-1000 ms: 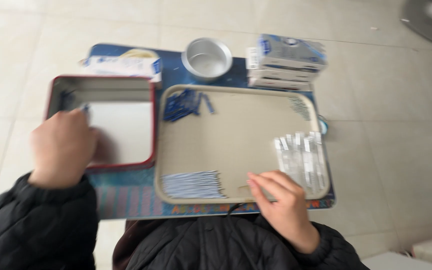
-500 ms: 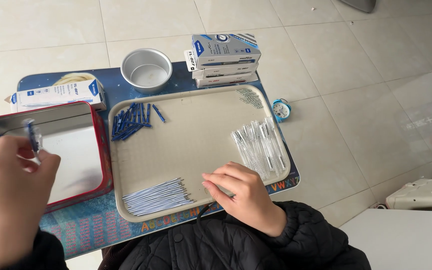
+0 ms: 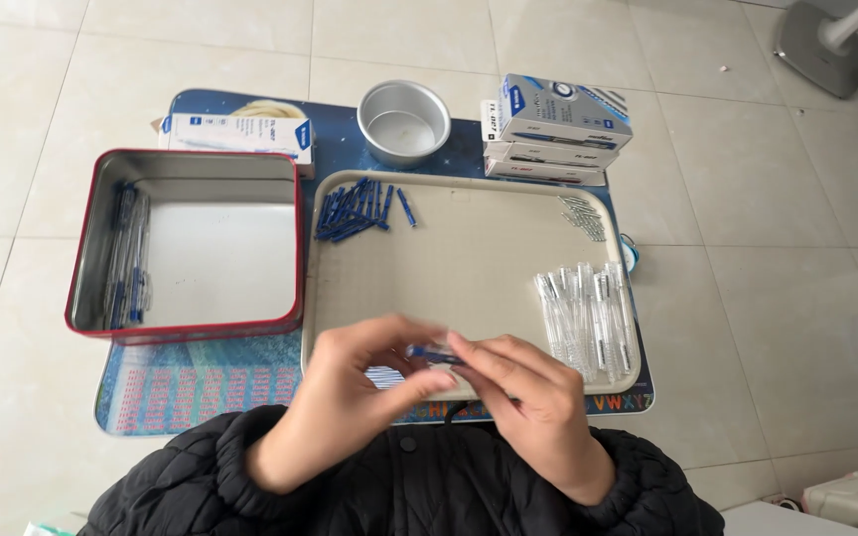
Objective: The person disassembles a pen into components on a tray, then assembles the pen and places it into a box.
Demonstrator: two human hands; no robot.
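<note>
blue pen part [image 3: 433, 353] pinched between both hands [image 3: 449, 392] above beige tray [image 3: 469, 268]

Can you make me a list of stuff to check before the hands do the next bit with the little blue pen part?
1. Blue part held between both hands: ok.
2. Left hand and right hand over the tray edge: ok.
3. Clear barrels lying together on the tray's right side: ok.
4. Blue caps piled at the tray's top left: ok.
5. Tin open, pens along its left wall: ok.
6. Which way the blue part points: cannot tell.
</note>
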